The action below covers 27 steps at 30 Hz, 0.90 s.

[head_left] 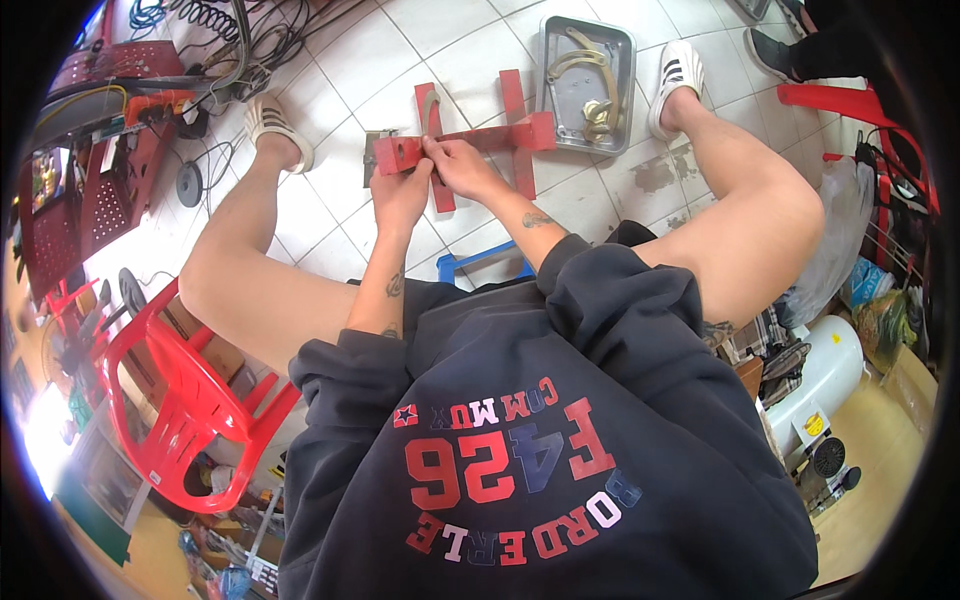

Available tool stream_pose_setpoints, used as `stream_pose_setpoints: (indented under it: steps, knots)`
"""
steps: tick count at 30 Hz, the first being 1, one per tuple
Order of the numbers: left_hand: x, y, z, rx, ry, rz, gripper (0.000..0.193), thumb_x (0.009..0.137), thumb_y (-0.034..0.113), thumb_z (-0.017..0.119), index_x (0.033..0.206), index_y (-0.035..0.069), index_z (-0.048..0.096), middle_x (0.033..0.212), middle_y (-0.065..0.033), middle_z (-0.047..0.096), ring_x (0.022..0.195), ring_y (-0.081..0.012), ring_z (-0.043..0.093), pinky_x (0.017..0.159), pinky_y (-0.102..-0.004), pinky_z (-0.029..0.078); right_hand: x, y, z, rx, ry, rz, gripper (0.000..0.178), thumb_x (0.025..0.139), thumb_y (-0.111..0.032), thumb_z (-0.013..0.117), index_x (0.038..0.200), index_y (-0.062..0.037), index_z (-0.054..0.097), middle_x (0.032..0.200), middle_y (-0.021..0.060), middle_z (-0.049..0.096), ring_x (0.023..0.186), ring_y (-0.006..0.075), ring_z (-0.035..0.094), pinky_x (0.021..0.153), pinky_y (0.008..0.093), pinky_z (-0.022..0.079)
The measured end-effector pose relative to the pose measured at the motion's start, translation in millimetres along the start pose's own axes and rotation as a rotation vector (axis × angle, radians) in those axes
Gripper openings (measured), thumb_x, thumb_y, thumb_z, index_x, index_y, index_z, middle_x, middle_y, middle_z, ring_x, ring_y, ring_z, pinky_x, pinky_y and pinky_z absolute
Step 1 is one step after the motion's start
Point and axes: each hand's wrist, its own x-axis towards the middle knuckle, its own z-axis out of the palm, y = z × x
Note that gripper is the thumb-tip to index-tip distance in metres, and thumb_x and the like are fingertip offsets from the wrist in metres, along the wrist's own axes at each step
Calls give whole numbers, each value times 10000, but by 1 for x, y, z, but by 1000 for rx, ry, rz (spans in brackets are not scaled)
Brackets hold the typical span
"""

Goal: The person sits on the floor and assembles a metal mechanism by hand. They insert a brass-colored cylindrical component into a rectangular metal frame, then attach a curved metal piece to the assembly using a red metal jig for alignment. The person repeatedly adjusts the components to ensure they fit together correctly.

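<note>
Left hand [400, 195] and right hand [462, 165] both closed on the red metal frame [500, 135] over the tiled floor [330, 70]; grey metal tray [620, 60] just beside.

Mount: I see one view only, a fisheye worn on the person's head.
Facing: steeply down and forward, over the dark sweatshirt [520, 420] to the tiled floor [350, 60].
Nearness: the torso fills my near edge; both hands, left hand [400, 195] and right hand [465, 165], sit mid-frame, farther off.
Reach: a red chair [175, 410] lies near left, a metal tray [585, 85] far right.
Distortion: tile lines bend toward the rim.
Overlap: no second view to share.
</note>
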Motion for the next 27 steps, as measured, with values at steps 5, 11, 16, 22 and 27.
stream_pose_setpoints:
  steps: [5, 11, 16, 22, 27]
  knots:
    - [1, 6, 1, -6, -9, -65, 252, 813, 154, 662, 1017, 9, 691, 883, -135, 723, 815, -244, 692, 774, -357, 527, -5, -2, 4, -2, 151, -75, 521, 1019, -428, 431, 905, 37, 638, 872, 247, 678, 841, 414, 662, 776, 460, 489]
    - [2, -9, 2, -49, -1, 2, 244, 808, 144, 672, 1020, 27, 705, 875, -120, 726, 805, -220, 685, 768, -342, 526, -11, -20, -3, 6, 99, -9, 464, 987, -399, 498, 966, 47, 623, 918, 258, 683, 881, 419, 662, 780, 454, 492]
    - [43, -28, -35, 159, -327, -18, 211, 807, 139, 682, 990, 47, 734, 832, -88, 717, 737, -152, 639, 694, -317, 515, -12, -13, 0, 18, 179, -23, 440, 980, -383, 514, 959, 40, 629, 899, 250, 682, 894, 408, 663, 775, 444, 494]
    - [117, -52, -18, -79, -325, -464, 543, 941, 428, 604, 1124, -81, 658, 896, -111, 699, 731, -146, 639, 637, -292, 506, -14, 0, 9, 90, -75, 49, 439, 980, -393, 516, 954, 30, 630, 825, 194, 676, 798, 336, 662, 724, 430, 492]
    - [129, -15, 20, -111, -613, -689, 551, 984, 523, 522, 1000, -11, 654, 930, -90, 634, 819, -169, 646, 743, -278, 534, -16, 41, 4, 128, -160, 73, 484, 938, -459, 562, 960, 17, 651, 838, 175, 692, 799, 292, 665, 723, 413, 503]
